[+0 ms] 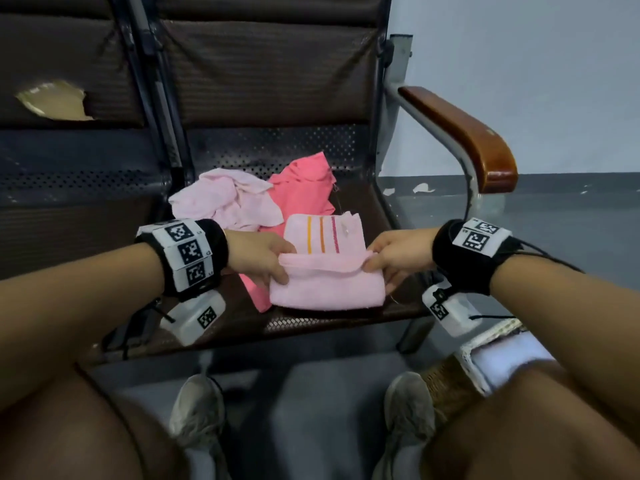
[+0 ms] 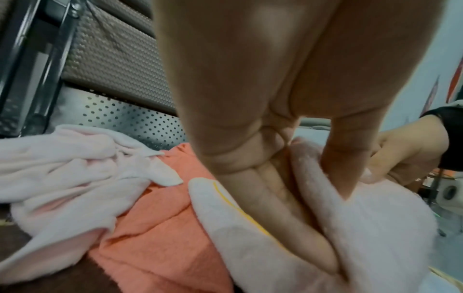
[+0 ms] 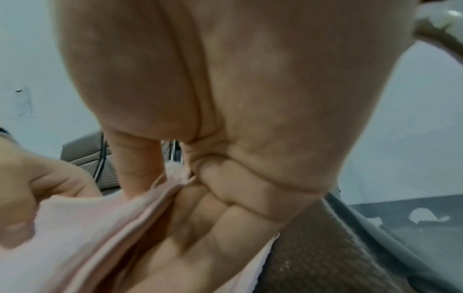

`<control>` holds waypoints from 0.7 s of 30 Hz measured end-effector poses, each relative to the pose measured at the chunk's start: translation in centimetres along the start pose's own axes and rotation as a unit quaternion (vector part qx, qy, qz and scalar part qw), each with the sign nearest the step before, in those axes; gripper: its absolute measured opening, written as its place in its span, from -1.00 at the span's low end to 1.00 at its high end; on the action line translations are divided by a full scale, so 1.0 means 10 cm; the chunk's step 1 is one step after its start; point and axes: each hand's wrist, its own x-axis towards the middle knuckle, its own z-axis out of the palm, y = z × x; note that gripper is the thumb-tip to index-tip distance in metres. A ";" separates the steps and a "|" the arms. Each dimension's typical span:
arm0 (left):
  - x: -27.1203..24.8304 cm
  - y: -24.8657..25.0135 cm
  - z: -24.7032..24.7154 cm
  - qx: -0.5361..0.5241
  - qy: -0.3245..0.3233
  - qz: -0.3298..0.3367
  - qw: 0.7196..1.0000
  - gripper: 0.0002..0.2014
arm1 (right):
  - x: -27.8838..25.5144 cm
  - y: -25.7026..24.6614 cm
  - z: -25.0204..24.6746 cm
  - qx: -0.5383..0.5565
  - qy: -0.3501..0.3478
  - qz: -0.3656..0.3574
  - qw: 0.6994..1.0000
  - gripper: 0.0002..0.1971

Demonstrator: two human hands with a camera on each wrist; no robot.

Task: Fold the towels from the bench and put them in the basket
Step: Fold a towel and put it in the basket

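Observation:
A pale pink towel with orange and red stripes (image 1: pixel 325 268) lies partly folded on the bench seat (image 1: pixel 360 206). My left hand (image 1: pixel 273 261) pinches its near flap at the left end, thumb on top, fingers under the fold (image 2: pixel 270 202). My right hand (image 1: pixel 381 263) pinches the same flap at the right end, the cloth (image 3: pixel 82 234) running between thumb and fingers. Behind it lie a crumpled light pink towel (image 1: pixel 225 202) (image 2: pixel 65 168) and a coral towel (image 1: pixel 301 181) (image 2: pixel 155 228). A white woven basket (image 1: pixel 485 358) stands on the floor at the lower right, half hidden by my right arm.
The bench has a perforated metal seat, padded brown backrests and a wooden armrest (image 1: pixel 464 133) on the right. A torn backrest (image 1: pixel 52 98) is on the left seat. My knees and shoes (image 1: pixel 197 410) fill the bottom of the head view. Grey floor lies right of the bench.

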 end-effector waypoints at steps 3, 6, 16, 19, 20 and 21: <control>0.06 -0.04 0.02 -0.035 -0.001 -0.028 0.999 -0.78 | 0.07 0.04 -0.01 0.035 0.007 0.015 0.999 -0.80; 0.25 -0.06 -0.07 -0.083 0.086 -0.020 0.993 -0.74 | 0.23 0.04 -0.11 0.076 0.079 0.008 0.994 -0.83; 0.95 -0.18 -0.38 -0.063 0.337 0.002 0.939 -0.68 | 1.04 0.03 -0.42 -0.110 0.337 -0.023 0.935 -0.82; 1.06 -0.27 -0.34 -0.032 0.344 -0.024 0.938 -0.47 | 1.18 0.09 -0.33 -0.166 0.367 -0.025 0.915 -0.74; 1.05 -0.29 -0.30 0.005 0.351 -0.015 0.936 -0.44 | 1.22 0.11 -0.30 -0.184 0.348 -0.028 0.919 -0.67; 1.02 -0.30 -0.26 0.045 0.362 0.010 0.931 -0.46 | 1.24 0.13 -0.27 -0.209 0.325 -0.031 0.922 -0.59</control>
